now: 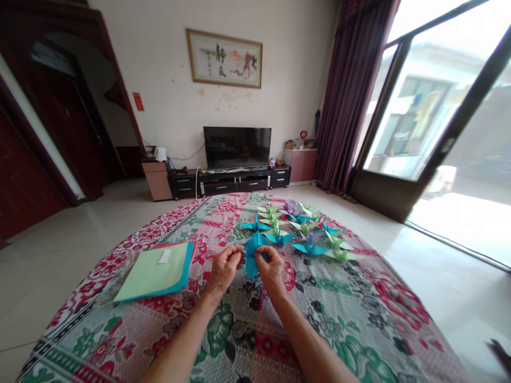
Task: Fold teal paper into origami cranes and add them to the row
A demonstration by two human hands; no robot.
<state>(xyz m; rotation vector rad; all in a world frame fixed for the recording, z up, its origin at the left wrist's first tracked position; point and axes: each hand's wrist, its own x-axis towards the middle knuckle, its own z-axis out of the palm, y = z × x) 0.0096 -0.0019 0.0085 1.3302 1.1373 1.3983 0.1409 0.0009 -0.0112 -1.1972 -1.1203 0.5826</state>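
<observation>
A piece of folded blue paper (251, 259) is held up over the table in front of me, its lower end pointing down. My left hand (224, 270) pinches at its left edge between thumb and forefinger. On the other side, my right hand (273, 269) grips the paper with thumb and bent fingers, covering part of it. Just beyond stands a blue paper crane (256, 225). To the right are several more folded cranes in rows, among them a blue one (312, 246), a green one (339, 250) and a purple one (289, 208).
A patterned cloth (223, 324) covers the round table. At left lies a stack of coloured paper sheets (149, 271), light green on top, with a small white slip (164, 256) on it. Beyond the table are a television (237, 147) on a low cabinet and a glass door (403, 122).
</observation>
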